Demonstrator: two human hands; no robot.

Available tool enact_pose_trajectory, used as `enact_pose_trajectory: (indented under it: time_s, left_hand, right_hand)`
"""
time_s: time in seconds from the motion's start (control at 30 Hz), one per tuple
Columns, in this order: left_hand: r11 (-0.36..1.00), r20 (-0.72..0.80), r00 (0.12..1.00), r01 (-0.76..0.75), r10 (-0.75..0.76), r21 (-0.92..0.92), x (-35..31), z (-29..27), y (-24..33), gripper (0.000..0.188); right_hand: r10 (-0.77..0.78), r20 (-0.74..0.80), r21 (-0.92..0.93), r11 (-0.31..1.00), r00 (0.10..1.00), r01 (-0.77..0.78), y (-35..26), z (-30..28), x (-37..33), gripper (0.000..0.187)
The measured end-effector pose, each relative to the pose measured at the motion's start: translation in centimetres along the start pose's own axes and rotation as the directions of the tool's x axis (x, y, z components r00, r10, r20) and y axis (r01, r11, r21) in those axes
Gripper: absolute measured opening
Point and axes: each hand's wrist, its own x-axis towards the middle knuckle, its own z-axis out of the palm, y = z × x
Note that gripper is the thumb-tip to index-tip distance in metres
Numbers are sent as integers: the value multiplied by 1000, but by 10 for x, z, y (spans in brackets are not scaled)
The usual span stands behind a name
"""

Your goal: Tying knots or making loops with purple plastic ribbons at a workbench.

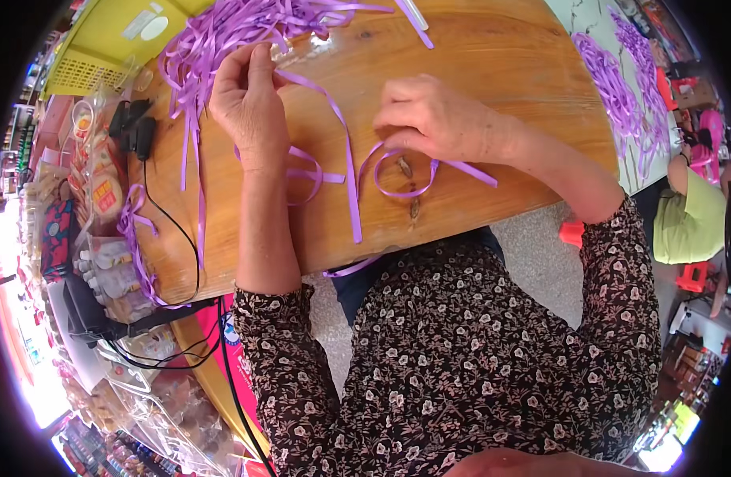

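1. My left hand (pixel 250 103), over the near side of the ribbon pile (pixel 222 44): thumb and fingertips drawn nearly together. I cannot tell whether a strand lies between them.
2. My right hand (pixel 437 119), over the tabletop (pixel 501 56): fingers curled closed, seemingly on the looped ribbon (pixel 405 195), whose ring and tail show below and to the right.
3. Purple ribbon between my hands: a long strand (pixel 349 167) runs from beside my left fingers toward the near edge; a second loop (pixel 314 187) lies beside my left wrist.
4. Good handling, in my judgement: keep each ribbon flat, pinch near the crossing so the ring holds its shape, and draw single strands out slowly, since the pile looks prone to tangling.
5. Edges: the tabletop curves away just before my body, where a loose ribbon end (pixel 353 268) hangs past it. On my left, a black cable (pixel 182 254) crosses the wood and could snag.
6. Room for moving: the widest span of wood lies beyond and right of my right hand, reaching toward the white marbled table (pixel 568 17).
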Motion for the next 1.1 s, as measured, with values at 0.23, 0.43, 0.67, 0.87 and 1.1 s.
enact_pose_trajectory:
  time_s: [0.23, 0.43, 0.67, 0.87, 1.1]
  left_hand:
    - [998, 171, 985, 32, -24, -45, -12, 3, 9, 9]
    - [989, 418, 903, 137, -103, -52, -24, 16, 9, 14]
    - [829, 657, 754, 380, -20, -411, -60, 39, 37, 60]
    - [747, 728, 668, 560, -153, -358, -54, 33, 47, 44]
    - [927, 353, 905, 321, -238, -196, -27, 7, 44, 8]
  right_hand:
    - [130, -117, 179, 978, 985, -108, 2, 0, 9, 8]
    - [335, -226, 617, 776, 915, -131, 11, -39, 16, 17]
    - [415, -178, 981, 142, 892, 130, -39, -76, 48, 13]
    - [12, -371, 928, -32, 929, 371, -7, -97, 63, 18]
    - [472, -607, 791, 436, 639, 429, -7, -110, 39, 26]
